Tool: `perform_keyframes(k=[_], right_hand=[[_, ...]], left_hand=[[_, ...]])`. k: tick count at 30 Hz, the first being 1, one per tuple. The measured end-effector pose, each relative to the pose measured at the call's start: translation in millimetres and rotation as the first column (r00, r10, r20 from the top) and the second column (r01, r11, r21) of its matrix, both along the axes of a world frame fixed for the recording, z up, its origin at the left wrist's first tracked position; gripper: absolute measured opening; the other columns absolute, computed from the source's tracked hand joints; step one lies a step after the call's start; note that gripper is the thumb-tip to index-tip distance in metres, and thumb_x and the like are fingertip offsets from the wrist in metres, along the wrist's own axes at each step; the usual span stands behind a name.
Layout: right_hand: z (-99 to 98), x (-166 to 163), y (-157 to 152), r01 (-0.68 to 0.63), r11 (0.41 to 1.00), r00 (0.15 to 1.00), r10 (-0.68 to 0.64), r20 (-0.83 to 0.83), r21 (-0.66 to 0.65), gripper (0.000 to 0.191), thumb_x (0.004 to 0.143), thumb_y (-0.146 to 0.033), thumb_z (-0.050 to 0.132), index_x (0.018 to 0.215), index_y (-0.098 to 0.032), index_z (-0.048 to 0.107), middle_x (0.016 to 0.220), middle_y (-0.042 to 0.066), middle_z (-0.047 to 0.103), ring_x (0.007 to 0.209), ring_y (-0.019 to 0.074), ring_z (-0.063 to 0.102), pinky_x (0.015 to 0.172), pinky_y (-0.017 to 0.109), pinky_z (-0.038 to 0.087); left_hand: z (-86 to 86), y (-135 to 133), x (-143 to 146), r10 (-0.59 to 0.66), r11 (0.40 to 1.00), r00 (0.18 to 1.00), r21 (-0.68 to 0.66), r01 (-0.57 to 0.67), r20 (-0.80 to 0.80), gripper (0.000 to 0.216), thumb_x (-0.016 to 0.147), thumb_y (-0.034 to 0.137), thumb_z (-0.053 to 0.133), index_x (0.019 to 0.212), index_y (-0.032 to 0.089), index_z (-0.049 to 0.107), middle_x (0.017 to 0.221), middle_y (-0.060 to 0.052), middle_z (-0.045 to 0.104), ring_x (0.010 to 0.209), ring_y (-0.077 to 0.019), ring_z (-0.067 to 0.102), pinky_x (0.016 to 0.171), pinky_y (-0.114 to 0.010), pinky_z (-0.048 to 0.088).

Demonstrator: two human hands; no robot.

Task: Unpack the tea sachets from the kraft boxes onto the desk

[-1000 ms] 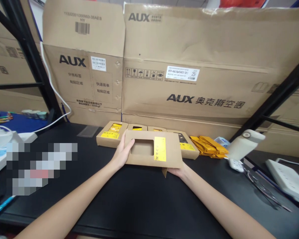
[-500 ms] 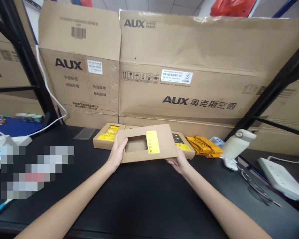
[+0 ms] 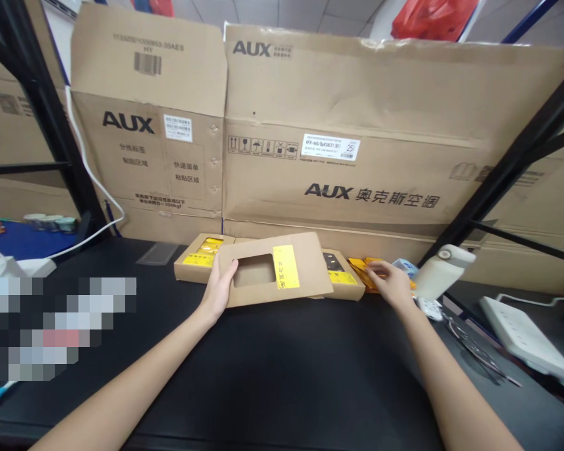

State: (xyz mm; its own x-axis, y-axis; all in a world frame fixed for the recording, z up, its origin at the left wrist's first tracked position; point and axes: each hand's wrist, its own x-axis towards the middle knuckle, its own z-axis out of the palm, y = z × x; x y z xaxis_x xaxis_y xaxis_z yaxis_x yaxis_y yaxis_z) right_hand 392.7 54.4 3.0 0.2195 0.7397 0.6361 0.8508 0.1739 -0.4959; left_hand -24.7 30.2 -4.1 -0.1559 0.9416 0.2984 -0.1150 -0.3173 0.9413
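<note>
Left hand point(image 3: 219, 287): gripping the left end of a brown carton point(image 3: 310, 263), thumb on the front face beside the cut-out window, fingers behind. Carton is at the centre of the frame, tilted, its right end higher than its left along the top edge. Through the window point(image 3: 254, 270) only bare brown cardboard shows. A yellow label point(image 3: 286, 267) with dark characters sits on the face just right of the window.

Right hand point(image 3: 389, 280): apart from the carton, right of centre, fingers curled over a pile of orange packets point(image 3: 358, 268). Fingertips overlap the pile in this view; cannot tell whether a packet is pinched.

Behind the held carton, partly covered by it: a row of similar boxes on the black desk point(image 3: 286, 382). The left box point(image 3: 188, 272) and the right box point(image 3: 345, 290) both show yellow labels; dark contents visible in the window of the right one.

Right side of frame: pale bottle point(image 3: 439, 275), leaning, near the right hand; eyeglasses point(image 3: 479, 354) below it; white power strip point(image 3: 526, 338) farther right. Left of the boxes, a clear flat sleeve point(image 3: 157, 253) lies on the desk. Large printed cardboard point(image 3: 380, 88) marked AUX stands across the upper frame.
</note>
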Motion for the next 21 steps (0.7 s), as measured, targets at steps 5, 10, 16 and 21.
perform_keyframes(k=[5,10,16,21], right_hand=[[-8.6,17,8,0.023,0.993,0.970,0.005,0.243,-0.113,0.028,0.075,-0.039,0.058,0.088,-0.017,0.071,0.093,0.011,0.073,0.086,0.0285,0.068,0.079,0.040,0.051],[-18.1,22,12,0.208,0.969,0.876,-0.125,0.465,-0.130,0.048,0.075,-0.040,0.061,0.112,-0.010,0.066,0.109,0.019,0.068,0.101,0.0384,0.061,0.082,0.049,0.048],[-21.9,19,10,0.294,0.928,0.836,-0.134,0.531,-0.228,0.044,0.076,-0.040,0.061,0.109,-0.011,0.067,0.107,0.020,0.066,0.106,0.0400,0.055,0.086,0.051,0.039],[-22.1,15,10,0.285,0.932,0.832,-0.124,0.541,-0.224,0.043,0.073,-0.034,0.063,0.109,-0.009,0.066,0.106,0.020,0.066,0.103,0.0371,0.056,0.088,0.049,0.036]], left_hand=[[-1.2,0,0,-0.010,1.000,1.000,0.012,0.011,-0.025,0.060,0.086,0.045,0.055,0.139,0.021,0.039,0.142,-0.008,0.047,0.134,-0.0240,0.040,0.114,-0.037,0.029],[-3.9,0,0,-0.029,0.999,0.996,0.017,0.030,-0.081,0.060,0.087,0.044,0.054,0.140,0.023,0.037,0.142,-0.008,0.047,0.133,-0.0241,0.041,0.113,-0.038,0.029],[-4.8,-1,0,-0.058,0.998,0.993,0.028,0.061,-0.103,0.062,0.087,0.044,0.054,0.142,0.022,0.034,0.142,-0.008,0.047,0.133,-0.0217,0.041,0.113,-0.035,0.029],[-5.2,-2,0,-0.073,0.996,0.987,0.033,0.079,-0.144,0.063,0.087,0.045,0.053,0.143,0.023,0.033,0.142,-0.008,0.047,0.135,-0.0219,0.039,0.113,-0.035,0.028]])
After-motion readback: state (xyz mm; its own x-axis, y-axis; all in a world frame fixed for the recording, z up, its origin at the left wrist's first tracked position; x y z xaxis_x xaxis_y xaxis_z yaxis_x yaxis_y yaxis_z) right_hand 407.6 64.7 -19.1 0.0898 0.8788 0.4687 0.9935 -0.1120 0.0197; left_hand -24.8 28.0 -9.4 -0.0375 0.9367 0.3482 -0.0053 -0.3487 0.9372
